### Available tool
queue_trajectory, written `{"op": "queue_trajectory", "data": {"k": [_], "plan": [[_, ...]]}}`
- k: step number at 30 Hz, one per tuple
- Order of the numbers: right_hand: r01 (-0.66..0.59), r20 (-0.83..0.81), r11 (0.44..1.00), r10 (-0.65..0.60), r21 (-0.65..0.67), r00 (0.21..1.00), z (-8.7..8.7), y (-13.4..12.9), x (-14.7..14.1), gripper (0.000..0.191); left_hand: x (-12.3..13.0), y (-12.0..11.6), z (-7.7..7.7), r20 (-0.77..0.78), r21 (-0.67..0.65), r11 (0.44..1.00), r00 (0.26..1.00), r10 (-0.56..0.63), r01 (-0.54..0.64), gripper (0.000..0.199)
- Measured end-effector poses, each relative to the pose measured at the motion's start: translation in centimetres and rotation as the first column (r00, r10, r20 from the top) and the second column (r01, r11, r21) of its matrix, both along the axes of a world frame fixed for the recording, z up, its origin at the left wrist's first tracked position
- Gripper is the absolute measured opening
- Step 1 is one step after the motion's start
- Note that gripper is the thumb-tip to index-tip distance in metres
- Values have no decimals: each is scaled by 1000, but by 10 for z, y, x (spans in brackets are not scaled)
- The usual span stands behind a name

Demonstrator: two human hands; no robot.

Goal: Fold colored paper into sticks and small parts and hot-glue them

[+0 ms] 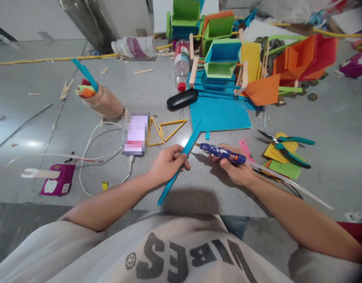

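Pinched in my left hand (170,163) is a long, narrow blue paper strip (172,181), slanting from near my body up toward the blue sheet. My right hand (235,169) is wrapped round a blue hot glue gun (220,152), a pen-shaped one with a clear glue stick (293,184) trailing from its back end. The gun's metal tip (196,144) points left, close to the strip's upper part; whether they touch I cannot tell. A small blue paper piece (207,135) lies just above the tip. Beyond it rests a flat blue sheet (220,116).
Pliers (287,143) lie on coloured paper pieces at the right. Paper box models (222,59), a plastic bottle (181,65) and a black case (182,99) stand behind. Leftward are a phone (136,133) with its cable, yellow triangle frames (172,127) and a wooden cup (106,102).
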State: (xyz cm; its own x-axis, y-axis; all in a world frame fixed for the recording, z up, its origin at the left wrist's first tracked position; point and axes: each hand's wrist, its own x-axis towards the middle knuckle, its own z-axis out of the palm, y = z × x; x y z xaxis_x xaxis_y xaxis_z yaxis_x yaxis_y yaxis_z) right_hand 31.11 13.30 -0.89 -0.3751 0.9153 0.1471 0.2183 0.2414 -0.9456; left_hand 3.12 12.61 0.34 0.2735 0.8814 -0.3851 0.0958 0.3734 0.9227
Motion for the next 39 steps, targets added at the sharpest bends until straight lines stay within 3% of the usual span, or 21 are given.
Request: {"op": "queue_trajectory", "data": {"k": [17, 27, 39], "plan": [[-5, 135, 1000, 8, -26, 991, -1, -5, 6, 76, 6, -6, 5, 27, 28, 999, 999, -20, 20, 27], [-9, 138, 1000, 11, -20, 990, -5, -7, 10, 70, 5, -9, 4, 22, 55, 998, 1000, -21, 20, 28], [39, 120, 999, -40, 13, 992, 6, -7, 5, 70, 3, -11, 5, -58, 70, 996, 997, -48, 52, 23]]}}
